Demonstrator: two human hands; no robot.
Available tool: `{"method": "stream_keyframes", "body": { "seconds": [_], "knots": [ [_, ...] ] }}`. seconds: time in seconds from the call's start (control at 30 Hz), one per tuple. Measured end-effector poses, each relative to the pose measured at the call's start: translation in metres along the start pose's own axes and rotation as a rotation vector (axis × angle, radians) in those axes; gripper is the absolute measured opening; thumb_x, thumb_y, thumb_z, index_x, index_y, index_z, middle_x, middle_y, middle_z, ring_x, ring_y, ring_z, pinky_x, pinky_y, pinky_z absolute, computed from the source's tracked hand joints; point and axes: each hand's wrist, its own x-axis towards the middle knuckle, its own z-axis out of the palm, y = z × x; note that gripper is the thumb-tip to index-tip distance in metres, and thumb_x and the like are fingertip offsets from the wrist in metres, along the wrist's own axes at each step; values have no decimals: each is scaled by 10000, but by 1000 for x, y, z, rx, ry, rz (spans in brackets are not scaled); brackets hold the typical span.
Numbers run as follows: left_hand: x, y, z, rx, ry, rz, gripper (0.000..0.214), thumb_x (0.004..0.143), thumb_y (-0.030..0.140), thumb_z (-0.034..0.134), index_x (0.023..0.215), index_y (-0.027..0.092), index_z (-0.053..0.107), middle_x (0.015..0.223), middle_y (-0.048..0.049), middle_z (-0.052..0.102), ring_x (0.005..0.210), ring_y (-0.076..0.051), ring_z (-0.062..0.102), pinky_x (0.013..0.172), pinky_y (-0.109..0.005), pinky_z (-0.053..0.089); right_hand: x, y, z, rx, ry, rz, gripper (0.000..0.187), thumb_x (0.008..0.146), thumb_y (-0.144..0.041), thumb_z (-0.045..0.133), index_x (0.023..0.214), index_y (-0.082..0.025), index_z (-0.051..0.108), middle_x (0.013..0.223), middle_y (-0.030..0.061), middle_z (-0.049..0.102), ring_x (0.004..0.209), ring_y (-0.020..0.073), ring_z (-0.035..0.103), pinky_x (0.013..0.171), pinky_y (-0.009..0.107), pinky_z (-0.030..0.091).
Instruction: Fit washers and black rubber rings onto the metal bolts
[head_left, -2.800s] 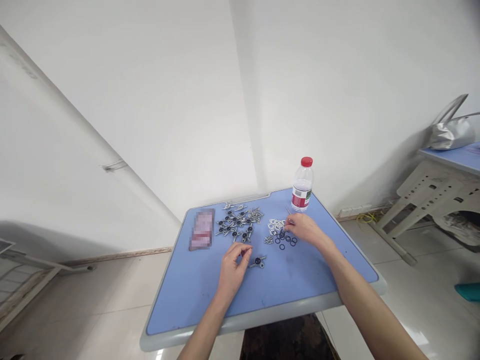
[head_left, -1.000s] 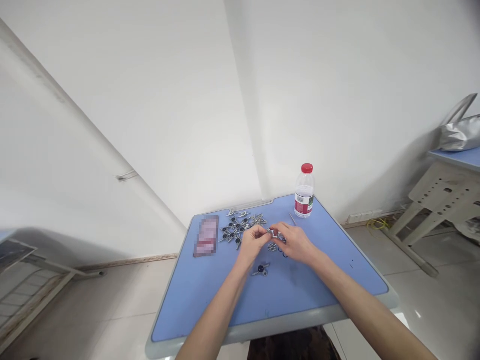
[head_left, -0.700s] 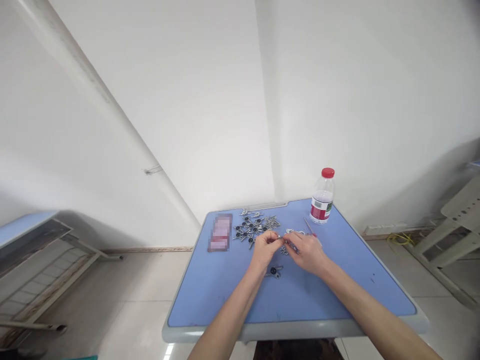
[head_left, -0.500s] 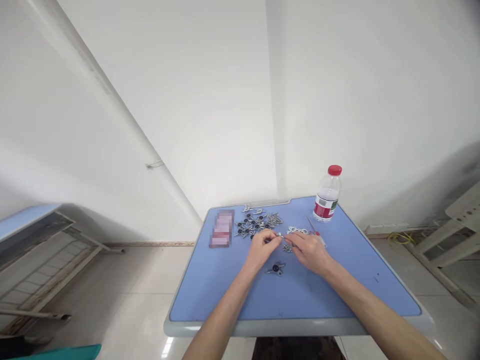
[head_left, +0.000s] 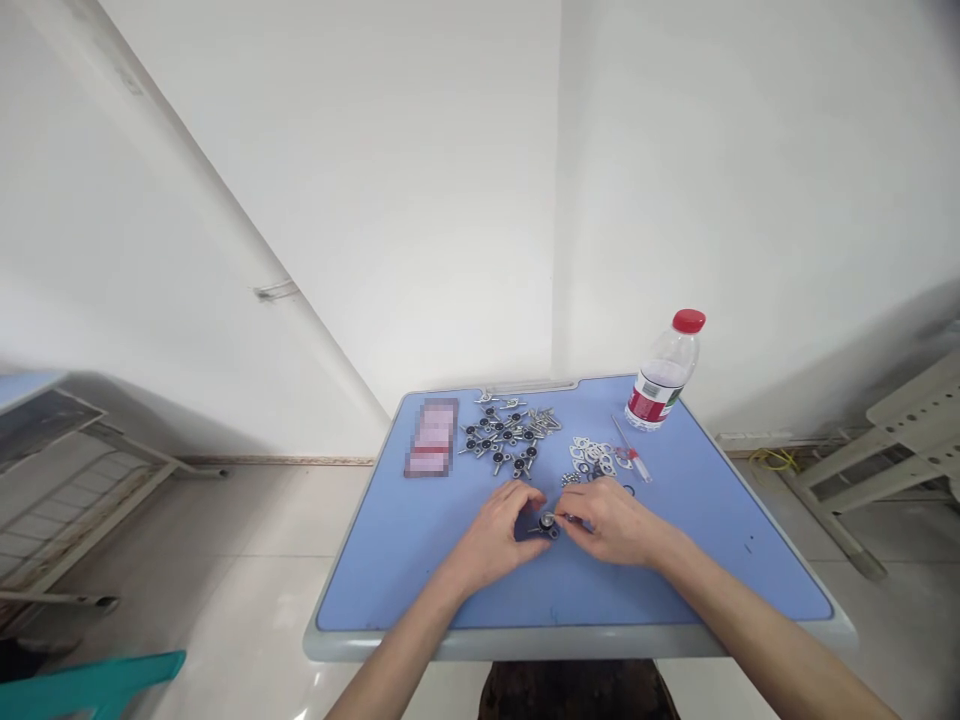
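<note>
Silver metal fitting with a black round centre lies on the blue surface, long axis roughly sideways. Right hand pinches it narrowly at the fingertips; left hand curls closely beside it, contact unclear. Beyond lie one pile of similar fittings, one cluster of pale flat rings, one red-handled screwdriver and one red-capped plastic bottle.

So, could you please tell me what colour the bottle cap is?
The bottle cap is red, clearest in the head view.
</note>
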Motion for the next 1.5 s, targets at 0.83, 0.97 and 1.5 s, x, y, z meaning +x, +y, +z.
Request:
{"method": "stream_keyframes", "body": {
  "seconds": [0.83, 0.97, 1.5],
  "knots": [
    [2, 2, 8, 145, 5, 29, 230, 736, 45, 590, 900, 205, 588, 889, -1, 620, 876, -181, 553, 799, -304, 427, -3, -5, -4, -121, -117, -2, 144, 814, -198, 515, 680, -177, 562, 681, 8, 652, 580, 123, 542, 552, 285, 198],
    [1, -1, 8, 149, 5, 49, 248, 753, 43, 582, 936, 210, 595, 908, -2, 623, 895, -180, 554, 818, -308, 425, -3, -4, -4, -93, -121, -11, 133, 800, -179, 513, 674, -178, 553, 677, 5, 651, 569, 116, 527, 552, 277, 205],
    [3, -4, 8, 85, 36, 36, 291, 774, 43, 553, 1004, 219, 584, 916, -12, 594, 882, -173, 563, 808, -309, 467, -4, 37, -18, -10, 197, 347, 151, 881, -159, 496, 853, -188, 642, 797, 17, 664, 640, 125, 560, 584, 236, 311]
  ]
}}
